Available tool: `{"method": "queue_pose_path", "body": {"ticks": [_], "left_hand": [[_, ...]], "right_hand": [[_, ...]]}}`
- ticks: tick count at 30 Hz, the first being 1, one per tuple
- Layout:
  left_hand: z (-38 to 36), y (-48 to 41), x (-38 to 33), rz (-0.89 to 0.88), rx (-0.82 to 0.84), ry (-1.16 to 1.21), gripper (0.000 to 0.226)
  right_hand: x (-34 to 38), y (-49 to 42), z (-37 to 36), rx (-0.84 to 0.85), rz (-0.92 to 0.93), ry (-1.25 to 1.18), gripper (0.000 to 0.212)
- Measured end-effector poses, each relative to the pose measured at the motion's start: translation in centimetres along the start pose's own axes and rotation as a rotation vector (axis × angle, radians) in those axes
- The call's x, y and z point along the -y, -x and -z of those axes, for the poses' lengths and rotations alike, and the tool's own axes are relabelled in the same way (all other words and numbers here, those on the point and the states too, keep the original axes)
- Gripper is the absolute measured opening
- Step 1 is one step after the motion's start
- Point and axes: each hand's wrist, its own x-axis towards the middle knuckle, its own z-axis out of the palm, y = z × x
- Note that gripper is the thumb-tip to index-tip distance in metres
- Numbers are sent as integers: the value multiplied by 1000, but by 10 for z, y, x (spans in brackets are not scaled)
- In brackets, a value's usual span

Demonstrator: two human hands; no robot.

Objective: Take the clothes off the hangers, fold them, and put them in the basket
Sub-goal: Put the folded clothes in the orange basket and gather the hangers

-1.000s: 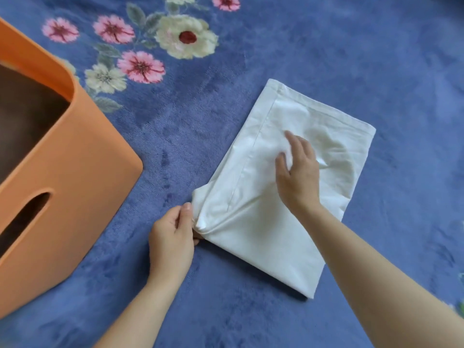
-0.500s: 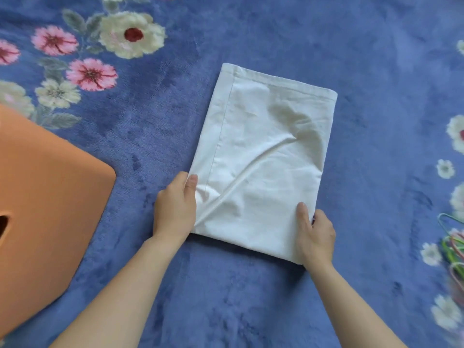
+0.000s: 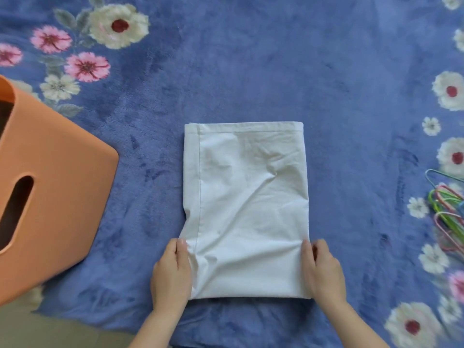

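On the blue flowered plush rug (image 3: pixel 251 71), I see left hand (image 3: pixel 170 275) and right hand (image 3: pixel 324 272), each grip pinching the folded white fabric garment (image 3: pixel 246 209) at its near corners.

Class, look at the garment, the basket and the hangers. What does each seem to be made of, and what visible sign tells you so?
Garment: thin woven cloth, perhaps cotton, matte white. It shows soft creases and a stitched hem.
Basket: moulded plastic, smooth matte orange, with a rounded corner and a cut-out handle slot.
Hangers: thin wire, probably plastic-coated in bright green and pink. They are too blurred to be sure.
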Motion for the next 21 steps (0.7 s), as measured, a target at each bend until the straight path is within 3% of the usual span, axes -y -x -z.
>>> {"method": "queue_pose_path", "body": {"ticks": [2,4,8,11,17,21], "left_hand": [[3,-16,-16,-46,-35,27,15],[1,-39,-38,-111,-70,61,17],[-10,-87,-88,-319,-137,-58,40],[-18,-116,-120,-441,-138,-172,43],[-24,-143,-147,-231,-88,-149,22],[-23,-148,-144,-174,-46,56,13]], "right_hand": [[14,-16,5,-48,94,-103,16],[41,-35,12,-121,198,-172,5],[110,-77,24,-244,458,-103,29],[155,-104,30,-291,619,31,38],[192,-140,36,-200,677,233,35],[188,-158,36,-168,705,204,23]]}}
